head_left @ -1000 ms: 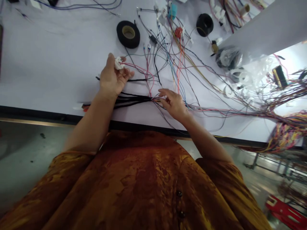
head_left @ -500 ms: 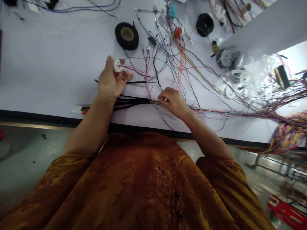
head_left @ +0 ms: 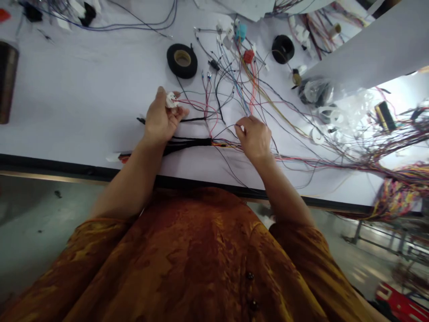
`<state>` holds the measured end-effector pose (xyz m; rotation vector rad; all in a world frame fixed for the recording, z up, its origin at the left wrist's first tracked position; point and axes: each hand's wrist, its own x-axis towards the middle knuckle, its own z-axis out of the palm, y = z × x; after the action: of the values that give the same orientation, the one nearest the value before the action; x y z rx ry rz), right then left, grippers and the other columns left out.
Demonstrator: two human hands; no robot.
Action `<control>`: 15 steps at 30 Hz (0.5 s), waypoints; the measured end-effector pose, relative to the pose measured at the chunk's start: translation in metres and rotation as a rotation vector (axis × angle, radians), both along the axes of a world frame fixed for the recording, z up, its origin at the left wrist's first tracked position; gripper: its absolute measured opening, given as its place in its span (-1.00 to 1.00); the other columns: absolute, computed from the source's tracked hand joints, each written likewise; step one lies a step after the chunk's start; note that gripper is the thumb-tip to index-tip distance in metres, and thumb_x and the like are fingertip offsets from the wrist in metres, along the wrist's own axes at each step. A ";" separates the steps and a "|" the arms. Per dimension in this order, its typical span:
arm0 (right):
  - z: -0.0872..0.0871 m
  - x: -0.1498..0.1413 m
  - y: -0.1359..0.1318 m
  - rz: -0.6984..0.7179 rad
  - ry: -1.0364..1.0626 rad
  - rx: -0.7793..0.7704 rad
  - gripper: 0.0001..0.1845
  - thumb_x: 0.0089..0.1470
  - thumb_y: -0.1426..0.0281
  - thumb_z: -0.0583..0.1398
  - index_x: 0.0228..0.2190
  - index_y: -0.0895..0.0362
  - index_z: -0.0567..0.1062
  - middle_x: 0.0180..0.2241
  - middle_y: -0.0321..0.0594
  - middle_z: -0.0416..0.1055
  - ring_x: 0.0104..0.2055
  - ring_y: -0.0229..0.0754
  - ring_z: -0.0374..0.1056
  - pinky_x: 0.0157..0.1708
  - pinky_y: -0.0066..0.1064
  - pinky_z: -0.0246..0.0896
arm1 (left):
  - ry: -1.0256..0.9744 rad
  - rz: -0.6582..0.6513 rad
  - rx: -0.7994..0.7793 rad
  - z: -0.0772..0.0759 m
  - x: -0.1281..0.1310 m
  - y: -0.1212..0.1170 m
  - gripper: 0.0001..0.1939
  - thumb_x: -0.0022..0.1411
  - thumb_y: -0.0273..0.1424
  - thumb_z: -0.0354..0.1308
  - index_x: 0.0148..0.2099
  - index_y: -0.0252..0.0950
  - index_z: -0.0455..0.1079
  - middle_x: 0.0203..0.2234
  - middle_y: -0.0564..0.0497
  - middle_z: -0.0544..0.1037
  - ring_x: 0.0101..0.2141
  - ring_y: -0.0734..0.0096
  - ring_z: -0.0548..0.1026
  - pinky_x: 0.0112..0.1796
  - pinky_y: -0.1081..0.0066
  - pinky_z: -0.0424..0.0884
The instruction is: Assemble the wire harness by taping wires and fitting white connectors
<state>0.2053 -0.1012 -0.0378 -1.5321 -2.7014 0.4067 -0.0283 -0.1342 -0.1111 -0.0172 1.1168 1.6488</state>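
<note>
My left hand (head_left: 162, 117) is closed around a white connector (head_left: 171, 100), from which pink-red wires run to the right. Pinched between the thumb and forefinger of my right hand (head_left: 254, 135) is a thin dark wire (head_left: 224, 129), which leads back to the wire harness. The harness has a black taped trunk (head_left: 196, 142) lying below both hands along the table's front edge. Loose wires fan out beyond my right hand, ending in terminals, a red connector (head_left: 248, 56) and a blue connector (head_left: 240, 32).
A roll of black tape (head_left: 182, 61) lies behind my left hand, and another black roll (head_left: 283, 49) sits farther right. Clear plastic bags (head_left: 351, 100) and a large wire bundle (head_left: 395, 197) occupy the right side. A dark cylinder (head_left: 7, 82) stands at the far left.
My right hand has moved right and slightly up from the harness trunk, drawing a thin dark wire out. My left hand still holds the white connector. The view has shifted slightly.
</note>
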 end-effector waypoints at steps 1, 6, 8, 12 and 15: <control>-0.002 0.000 -0.005 0.009 0.003 0.005 -0.61 0.34 0.32 -0.08 -0.12 0.14 0.50 -0.17 -0.05 0.47 -0.16 -0.04 0.35 -0.29 -0.30 0.13 | 0.005 -0.003 0.009 -0.001 0.000 0.000 -0.72 0.33 -0.09 0.08 -0.29 -0.15 0.44 -0.70 0.10 0.31 -0.52 0.44 0.43 -0.25 0.33 0.43; -0.018 -0.024 -0.060 0.473 0.173 -0.030 -0.57 0.38 0.37 -0.13 -0.03 0.07 0.50 -0.12 -0.12 0.50 -0.05 -0.08 0.35 -0.04 -0.25 0.21 | 0.042 -0.010 0.049 0.000 0.002 -0.002 -0.70 0.38 -0.15 0.01 -0.28 -0.17 0.45 -0.72 0.11 0.29 -0.53 0.47 0.44 -0.21 0.32 0.45; -0.022 -0.027 -0.074 0.518 0.313 -0.069 -0.59 0.36 0.40 -0.10 -0.03 0.06 0.50 -0.06 -0.11 0.49 0.06 -0.09 0.31 0.13 -0.23 0.16 | 0.049 -0.012 0.051 0.001 0.003 -0.002 -0.69 0.40 -0.15 -0.02 -0.28 -0.16 0.45 -0.72 0.12 0.27 -0.56 0.49 0.41 -0.23 0.34 0.47; -0.021 -0.013 -0.066 0.165 0.673 -0.147 -0.72 0.28 0.36 0.04 -0.02 0.03 0.43 0.04 -0.09 0.43 0.17 -0.10 0.27 0.26 -0.12 0.09 | 0.035 -0.033 0.037 0.004 0.004 -0.002 -0.73 0.35 -0.12 0.06 -0.28 -0.13 0.47 -0.70 0.10 0.32 -0.57 0.47 0.42 -0.30 0.39 0.50; -0.021 -0.006 -0.046 -0.233 1.052 -0.314 -0.82 0.22 0.26 0.11 -0.13 0.00 0.34 -0.06 -0.15 0.47 0.06 -0.15 0.39 0.15 -0.14 0.26 | 0.051 -0.024 0.055 0.006 0.004 -0.003 -0.67 0.38 -0.16 0.02 -0.32 -0.21 0.46 -0.64 0.08 0.37 -0.58 0.52 0.41 -0.29 0.39 0.52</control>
<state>0.1988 -0.1473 -0.0591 -1.1392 -1.6743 1.2333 -0.0240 -0.1370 -0.1051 0.0736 1.1058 1.6659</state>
